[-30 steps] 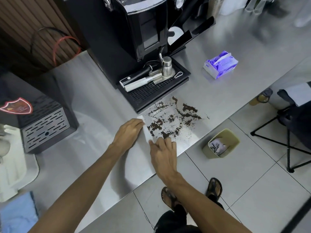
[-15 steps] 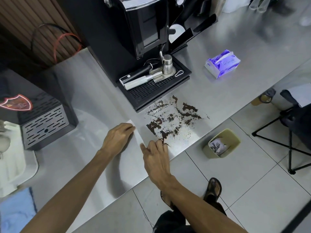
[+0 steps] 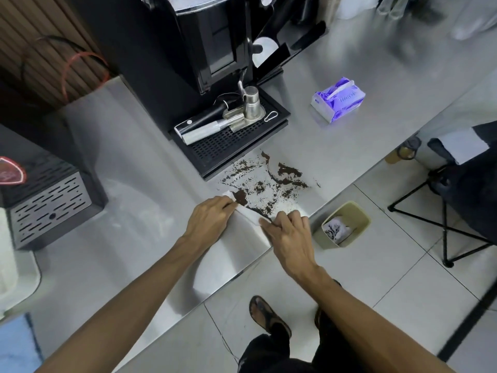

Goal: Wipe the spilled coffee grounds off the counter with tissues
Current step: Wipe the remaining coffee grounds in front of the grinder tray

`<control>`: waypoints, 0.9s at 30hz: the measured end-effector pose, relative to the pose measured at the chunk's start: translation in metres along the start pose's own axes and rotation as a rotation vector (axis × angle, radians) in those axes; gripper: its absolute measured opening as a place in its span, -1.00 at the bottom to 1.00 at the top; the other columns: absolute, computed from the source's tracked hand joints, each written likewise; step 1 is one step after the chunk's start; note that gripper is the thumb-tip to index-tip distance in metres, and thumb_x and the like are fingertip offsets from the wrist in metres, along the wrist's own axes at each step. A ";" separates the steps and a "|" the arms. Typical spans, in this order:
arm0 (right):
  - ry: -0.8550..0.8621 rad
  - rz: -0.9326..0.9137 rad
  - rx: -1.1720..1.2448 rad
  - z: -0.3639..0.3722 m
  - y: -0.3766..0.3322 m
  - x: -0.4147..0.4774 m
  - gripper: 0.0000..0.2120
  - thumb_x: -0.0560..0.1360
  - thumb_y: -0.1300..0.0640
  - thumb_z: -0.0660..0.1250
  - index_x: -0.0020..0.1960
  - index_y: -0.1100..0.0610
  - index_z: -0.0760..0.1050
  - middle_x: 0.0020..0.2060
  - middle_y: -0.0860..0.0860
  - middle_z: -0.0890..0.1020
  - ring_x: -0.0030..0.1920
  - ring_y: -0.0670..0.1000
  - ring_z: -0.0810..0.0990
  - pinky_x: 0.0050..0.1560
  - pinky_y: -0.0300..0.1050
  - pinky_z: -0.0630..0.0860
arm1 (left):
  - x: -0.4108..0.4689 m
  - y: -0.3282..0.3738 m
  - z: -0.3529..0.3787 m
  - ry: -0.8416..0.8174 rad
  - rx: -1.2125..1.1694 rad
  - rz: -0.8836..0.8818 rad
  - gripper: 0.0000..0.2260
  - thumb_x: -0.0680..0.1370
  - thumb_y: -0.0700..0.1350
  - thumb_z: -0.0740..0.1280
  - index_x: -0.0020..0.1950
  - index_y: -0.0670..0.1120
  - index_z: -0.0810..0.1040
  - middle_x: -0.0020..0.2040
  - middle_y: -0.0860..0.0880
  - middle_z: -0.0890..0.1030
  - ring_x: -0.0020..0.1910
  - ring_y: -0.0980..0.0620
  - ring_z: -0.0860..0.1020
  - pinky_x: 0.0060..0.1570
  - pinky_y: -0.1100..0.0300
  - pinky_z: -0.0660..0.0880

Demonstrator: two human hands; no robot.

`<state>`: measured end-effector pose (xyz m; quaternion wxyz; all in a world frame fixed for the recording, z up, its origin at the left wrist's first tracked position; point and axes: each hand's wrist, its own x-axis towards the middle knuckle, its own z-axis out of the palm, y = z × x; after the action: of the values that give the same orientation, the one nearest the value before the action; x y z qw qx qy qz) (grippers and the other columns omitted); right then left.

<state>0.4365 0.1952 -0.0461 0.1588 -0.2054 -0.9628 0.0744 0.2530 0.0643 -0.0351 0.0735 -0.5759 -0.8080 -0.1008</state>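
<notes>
Fingers (image 3: 227,204) of L hand (image 3: 209,219) are bunched together and clamped on the far end of a white tissue (image 3: 248,215). Fingers (image 3: 289,215) of R hand (image 3: 290,235) curl w/ the thumb onto its near end. Tissue is pulled into a narrow strip btwn both hands. It lies on the counter (image 3: 134,189), touching the near-left fringe of the coffee grounds (image 3: 269,189).

Edges/room: counter's front edge runs diagonally, lower left to upper right, just beside R hand; grounds reach close to it. Espresso machine's drip tray (image 3: 228,146) is near the spill's far side, w/ a few specks just short of its corner. Open steel lies left of L hand toward a second machine w/ slotted grille (image 3: 51,208). More lies right of the spill toward a purple tissue pack (image 3: 338,99), well apart. Below the edge, on the tiled floor (image 3: 376,265), a beige square bin (image 3: 361,211) w/ crumpled paper sits near R hand.

Materials: counter is stainless, smooth, reflective. Drip tray is black and perforated, w/ steel barista tools (image 3: 250,109) on it. Tissue is thin, soft, slightly creased.

Grounds: dark brown, fine scattered specks w/ a few denser clumps and a thin curved trail. One thick clump sits right at the tissue's far end, by L hand's fingertips.
</notes>
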 end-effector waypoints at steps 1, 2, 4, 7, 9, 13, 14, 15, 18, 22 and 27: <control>0.006 -0.008 0.004 0.001 0.005 0.003 -0.72 0.47 0.10 0.48 0.16 -0.07 0.60 -0.21 -0.07 0.43 -0.18 0.00 0.27 -0.20 -0.10 0.18 | 0.003 0.001 0.001 0.007 0.001 -0.006 -0.85 0.49 -0.27 0.39 0.02 -0.14 0.68 -0.10 -0.05 0.66 -0.19 -0.11 0.62 -0.31 0.11 0.56; 0.020 -0.016 0.017 0.001 0.009 0.006 -0.73 0.47 0.10 0.48 0.15 -0.07 0.61 -0.21 -0.07 0.44 -0.19 0.00 0.27 -0.21 -0.10 0.18 | 0.006 0.002 0.000 0.011 -0.008 -0.021 -0.84 0.53 -0.22 0.30 0.01 -0.14 0.68 -0.10 -0.05 0.65 -0.20 -0.11 0.62 -0.32 0.11 0.56; 0.055 -0.030 0.050 0.000 0.009 0.007 -0.71 0.45 0.14 0.50 0.15 -0.04 0.62 -0.22 -0.06 0.44 -0.19 0.00 0.27 -0.21 -0.11 0.16 | 0.006 0.003 -0.002 0.020 -0.029 -0.055 -0.73 0.58 -0.16 0.17 0.00 -0.14 0.68 -0.10 -0.04 0.65 -0.20 -0.11 0.62 -0.31 0.11 0.56; 0.079 -0.076 0.099 -0.004 -0.007 -0.001 -0.70 0.45 0.16 0.50 0.17 0.01 0.61 -0.22 -0.05 0.47 -0.20 0.00 0.29 -0.24 -0.10 0.22 | -0.010 -0.003 -0.006 0.065 -0.002 -0.058 -0.79 0.57 -0.18 0.25 0.03 -0.16 0.67 -0.08 -0.07 0.66 -0.16 -0.11 0.63 -0.23 0.08 0.60; 0.048 -0.129 0.124 -0.002 -0.022 -0.009 -0.69 0.45 0.18 0.48 0.19 0.04 0.60 -0.20 -0.02 0.49 -0.18 0.01 0.31 -0.23 -0.09 0.27 | -0.028 -0.009 -0.007 0.072 0.009 -0.069 -0.87 0.52 -0.24 0.39 0.03 -0.18 0.67 -0.07 -0.10 0.66 -0.14 -0.13 0.64 -0.21 0.04 0.62; -0.001 -0.136 0.132 0.007 -0.043 -0.013 -0.66 0.44 0.26 0.41 0.20 0.08 0.59 -0.19 0.00 0.46 -0.16 0.03 0.30 -0.22 -0.07 0.25 | -0.051 -0.019 -0.007 0.050 0.031 -0.105 -0.86 0.50 -0.23 0.41 0.03 -0.16 0.68 -0.06 -0.07 0.66 -0.11 -0.10 0.63 -0.22 0.13 0.57; -0.001 -0.126 0.130 0.007 -0.044 -0.013 -0.67 0.44 0.26 0.39 0.20 0.08 0.59 -0.19 0.00 0.46 -0.16 0.03 0.30 -0.21 -0.07 0.23 | -0.050 -0.020 -0.006 0.043 0.036 -0.110 -0.86 0.50 -0.24 0.42 0.04 -0.16 0.68 -0.06 -0.07 0.65 -0.10 -0.09 0.63 -0.21 0.13 0.56; 0.001 -0.119 0.125 0.006 -0.044 -0.012 -0.67 0.45 0.26 0.36 0.20 0.08 0.58 -0.18 0.00 0.46 -0.15 0.03 0.30 -0.20 -0.08 0.22 | -0.046 -0.020 -0.004 0.036 0.036 -0.110 -0.85 0.48 -0.25 0.45 0.04 -0.16 0.68 -0.06 -0.07 0.65 -0.09 -0.09 0.62 -0.19 0.13 0.57; 0.010 -0.089 0.116 0.001 -0.030 -0.010 -0.68 0.49 0.26 0.33 0.22 0.07 0.58 -0.17 -0.01 0.47 -0.15 0.03 0.32 -0.18 -0.10 0.17 | -0.025 -0.012 -0.001 -0.003 0.030 -0.084 -0.79 0.43 -0.26 0.50 0.05 -0.17 0.66 -0.07 -0.07 0.64 -0.10 -0.11 0.60 -0.17 0.12 0.58; 0.004 -0.017 0.062 0.001 -0.001 0.002 -0.68 0.46 0.19 0.47 0.20 0.01 0.59 -0.17 -0.03 0.45 -0.16 0.02 0.29 -0.18 -0.11 0.13 | 0.004 0.005 -0.006 -0.006 -0.017 -0.081 -0.79 0.38 -0.31 0.51 -0.01 -0.17 0.65 -0.16 -0.05 0.62 -0.20 -0.10 0.58 -0.31 0.13 0.54; 0.036 -0.051 0.102 -0.003 -0.006 0.001 -0.73 0.49 0.12 0.46 0.18 -0.01 0.60 -0.18 -0.05 0.46 -0.18 -0.01 0.28 -0.21 -0.12 0.18 | -0.011 0.000 -0.006 0.051 -0.037 -0.147 -0.83 0.48 -0.23 0.46 0.07 -0.14 0.66 -0.06 -0.05 0.63 -0.09 -0.09 0.60 -0.17 0.11 0.57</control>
<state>0.4343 0.1906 -0.0416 0.1882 -0.1738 -0.9597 0.1157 0.2564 0.0526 -0.0321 0.0757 -0.5133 -0.8441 -0.1352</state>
